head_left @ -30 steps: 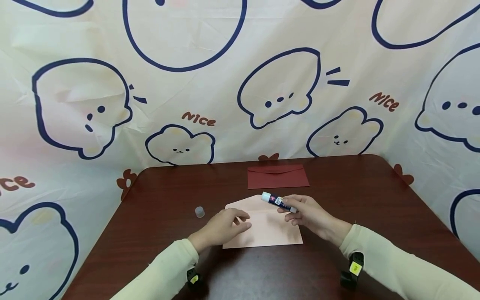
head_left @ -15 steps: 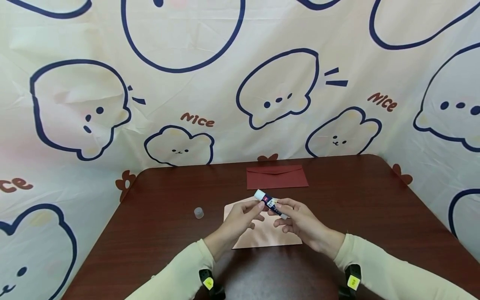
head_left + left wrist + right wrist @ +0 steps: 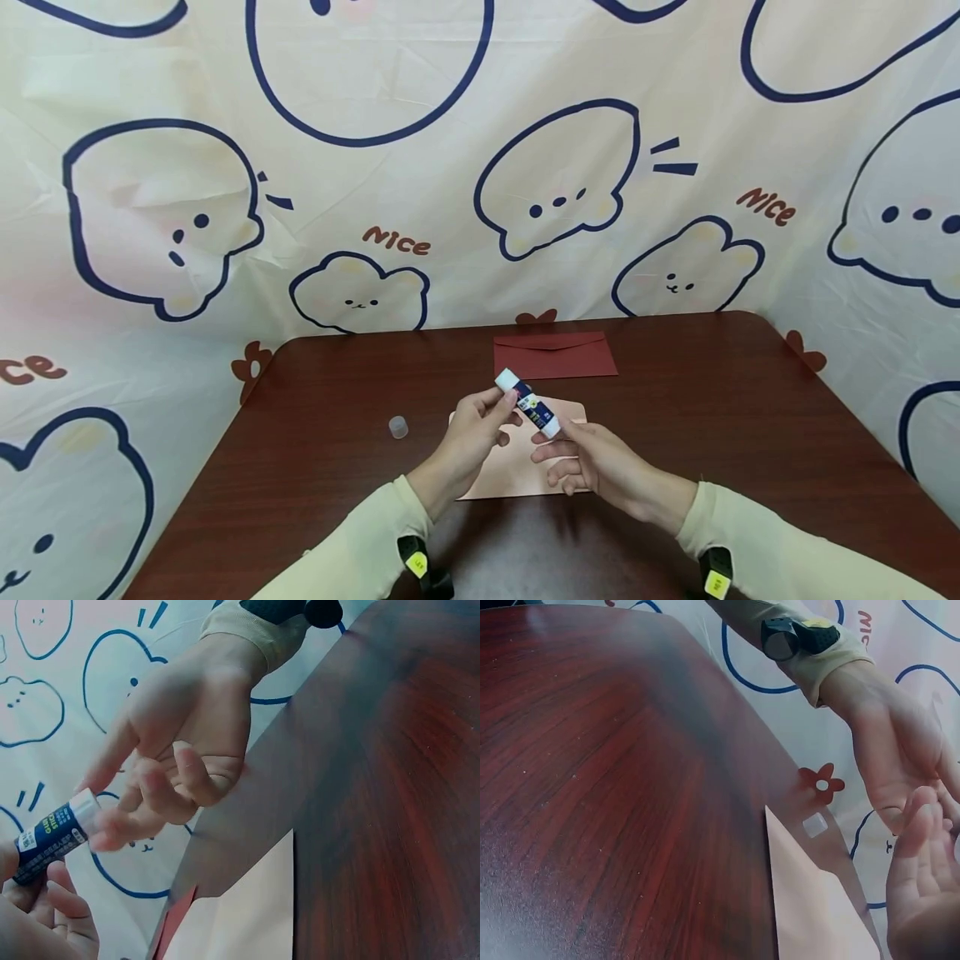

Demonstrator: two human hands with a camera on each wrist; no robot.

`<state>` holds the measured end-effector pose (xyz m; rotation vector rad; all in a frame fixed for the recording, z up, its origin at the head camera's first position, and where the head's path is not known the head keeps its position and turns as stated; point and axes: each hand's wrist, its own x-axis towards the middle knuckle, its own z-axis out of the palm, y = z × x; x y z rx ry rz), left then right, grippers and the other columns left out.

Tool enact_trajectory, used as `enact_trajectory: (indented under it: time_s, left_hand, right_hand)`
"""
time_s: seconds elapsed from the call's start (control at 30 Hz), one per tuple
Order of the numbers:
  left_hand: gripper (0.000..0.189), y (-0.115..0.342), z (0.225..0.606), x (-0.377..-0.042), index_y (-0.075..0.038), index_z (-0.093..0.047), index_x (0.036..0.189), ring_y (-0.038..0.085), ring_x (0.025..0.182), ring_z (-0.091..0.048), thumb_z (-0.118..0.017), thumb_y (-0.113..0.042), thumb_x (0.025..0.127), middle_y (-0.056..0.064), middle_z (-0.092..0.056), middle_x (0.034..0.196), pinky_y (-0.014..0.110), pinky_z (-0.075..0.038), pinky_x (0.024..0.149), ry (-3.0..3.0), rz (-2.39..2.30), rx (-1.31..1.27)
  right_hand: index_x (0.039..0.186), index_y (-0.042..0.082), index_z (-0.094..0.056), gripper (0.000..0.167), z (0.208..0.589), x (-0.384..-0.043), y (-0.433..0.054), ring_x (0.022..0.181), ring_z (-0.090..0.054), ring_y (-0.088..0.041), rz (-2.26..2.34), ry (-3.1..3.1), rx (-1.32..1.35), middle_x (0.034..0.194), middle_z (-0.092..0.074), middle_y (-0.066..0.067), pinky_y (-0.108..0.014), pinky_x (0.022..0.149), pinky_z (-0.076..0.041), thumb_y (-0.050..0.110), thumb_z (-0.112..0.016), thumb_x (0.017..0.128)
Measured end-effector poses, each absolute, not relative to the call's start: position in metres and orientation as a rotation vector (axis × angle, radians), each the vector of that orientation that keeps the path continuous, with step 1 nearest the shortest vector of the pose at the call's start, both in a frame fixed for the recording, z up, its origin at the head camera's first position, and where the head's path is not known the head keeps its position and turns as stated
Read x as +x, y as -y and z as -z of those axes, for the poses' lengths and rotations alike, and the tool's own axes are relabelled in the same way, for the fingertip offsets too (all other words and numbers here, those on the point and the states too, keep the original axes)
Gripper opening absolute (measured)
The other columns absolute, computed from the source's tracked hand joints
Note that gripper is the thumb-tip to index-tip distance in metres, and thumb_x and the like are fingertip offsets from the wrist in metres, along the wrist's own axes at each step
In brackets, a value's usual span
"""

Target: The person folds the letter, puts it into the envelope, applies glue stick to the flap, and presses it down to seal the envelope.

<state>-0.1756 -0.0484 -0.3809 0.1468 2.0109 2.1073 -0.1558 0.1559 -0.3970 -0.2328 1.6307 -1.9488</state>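
Observation:
A glue stick (image 3: 534,412), navy-labelled with white ends, is held tilted above a pale pink envelope (image 3: 517,467). My left hand (image 3: 468,433) grips its upper part between thumb and fingers. At its lower white end, my right hand (image 3: 607,471) pinches with thumb and forefinger, the other fingers loosely bent. In the left wrist view, printing shows on the glue stick (image 3: 52,836), with the right hand (image 3: 180,742) at its white end. The right wrist view shows both hands meeting, but the stick is hidden there. The envelope lies flap up, partly covered by the hands.
A small translucent cap (image 3: 398,427) lies on the dark wooden table (image 3: 322,483), left of the envelope. Further back is a closed red envelope (image 3: 555,358). A printed cloth (image 3: 450,183) hangs along the table's back and sides.
My left hand has left the pink envelope and taken hold of the glue stick. My right hand has shifted its grip to the lower end, and the stick tilts more steeply.

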Motion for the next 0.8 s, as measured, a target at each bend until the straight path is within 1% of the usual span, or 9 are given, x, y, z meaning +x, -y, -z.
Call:
enact_trajectory:
  time_s: [0.13,0.23,0.3,0.4,0.47,0.5,0.67,0.73,0.8]
  left_hand:
    - [0.037,0.0481,0.3799,-0.1739,-0.002,-0.064,0.131,0.011,0.088,-0.056,-0.054,-0.027,0.106,-0.002,-0.065,0.094,0.021,-0.042,0.065,-2.042,-2.092,0.179]
    - [0.035,0.0470,0.3799,-0.1721,-0.002,-0.066,0.131,0.011,0.086,-0.056,-0.055,-0.025,0.105,-0.001,-0.065,0.093,0.020,-0.042,0.064,-2.069,-2.089,0.212]
    - [0.035,0.0466,0.3796,-0.1715,-0.003,-0.066,0.130,0.011,0.086,-0.056,-0.055,-0.024,0.105,-0.001,-0.064,0.093,0.020,-0.042,0.063,-2.080,-2.095,0.215]
    - [0.034,0.0463,0.3798,-0.1714,-0.003,-0.066,0.130,0.012,0.086,-0.055,-0.055,-0.024,0.105,-0.001,-0.064,0.093,0.020,-0.042,0.064,-2.081,-2.106,0.203]
    - [0.034,0.0462,0.3800,-0.1718,-0.004,-0.067,0.130,0.012,0.086,-0.055,-0.055,-0.024,0.105,-0.001,-0.063,0.092,0.020,-0.042,0.064,-2.079,-2.109,0.193]
    - [0.033,0.0461,0.3802,-0.1720,-0.004,-0.067,0.130,0.012,0.086,-0.055,-0.054,-0.023,0.105,-0.001,-0.063,0.092,0.020,-0.042,0.064,-2.079,-2.109,0.194]
    - [0.032,0.0447,0.3811,-0.1718,-0.003,-0.067,0.129,0.012,0.085,-0.055,-0.056,-0.020,0.105,-0.001,-0.063,0.092,0.019,-0.041,0.062,-2.093,-2.099,0.230]
    - [0.031,0.0442,0.3805,-0.1711,-0.004,-0.067,0.129,0.012,0.085,-0.055,-0.056,-0.020,0.105,-0.001,-0.064,0.093,0.020,-0.041,0.062,-2.101,-2.096,0.236]
    - [0.032,0.0442,0.3801,-0.1708,-0.003,-0.067,0.129,0.012,0.085,-0.055,-0.056,-0.021,0.105,0.001,-0.064,0.093,0.020,-0.041,0.062,-2.105,-2.100,0.236]
  right_hand:
    - [0.112,-0.003,-0.059,0.035,0.3983,-0.1575,-0.1574,0.067,-0.062,-0.003,1.920,-1.823,-0.325,0.083,-0.069,0.008,-0.019,0.063,-0.050,0.030,-0.055,0.105]
    - [0.107,-0.006,-0.058,0.030,0.3979,-0.1583,-0.1577,0.064,-0.060,-0.005,1.890,-2.002,-0.363,0.077,-0.067,0.006,-0.020,0.060,-0.050,0.021,-0.066,0.099]
    - [0.111,-0.010,-0.057,0.036,0.3977,-0.1584,-0.1581,0.065,-0.062,-0.006,1.873,-2.018,-0.392,0.081,-0.068,0.006,-0.021,0.059,-0.051,0.024,-0.063,0.100]
    - [0.123,-0.017,-0.053,0.050,0.3982,-0.1589,-0.1594,0.069,-0.065,-0.005,1.865,-1.893,-0.444,0.092,-0.070,0.007,-0.021,0.060,-0.053,0.031,-0.048,0.108]
    - [0.124,-0.018,-0.053,0.055,0.3989,-0.1598,-0.1603,0.070,-0.065,-0.003,1.856,-1.827,-0.461,0.095,-0.070,0.007,-0.019,0.062,-0.053,0.034,-0.040,0.110]
    - [0.122,-0.017,-0.053,0.054,0.3992,-0.1605,-0.1605,0.070,-0.065,-0.003,1.857,-1.817,-0.461,0.094,-0.069,0.007,-0.019,0.062,-0.053,0.034,-0.041,0.110]
    - [0.113,-0.009,-0.057,0.034,0.4003,-0.1628,-0.1621,0.068,-0.062,-0.005,1.855,-1.972,-0.432,0.084,-0.067,0.003,-0.020,0.062,-0.053,0.023,-0.061,0.102]
    - [0.117,-0.011,-0.056,0.039,0.4001,-0.1624,-0.1626,0.069,-0.063,-0.005,1.851,-1.960,-0.439,0.087,-0.069,0.003,-0.021,0.061,-0.053,0.025,-0.059,0.103]
    - [0.123,-0.014,-0.055,0.047,0.4006,-0.1621,-0.1632,0.070,-0.065,-0.005,1.849,-1.890,-0.464,0.093,-0.071,0.004,-0.021,0.062,-0.053,0.030,-0.051,0.107]
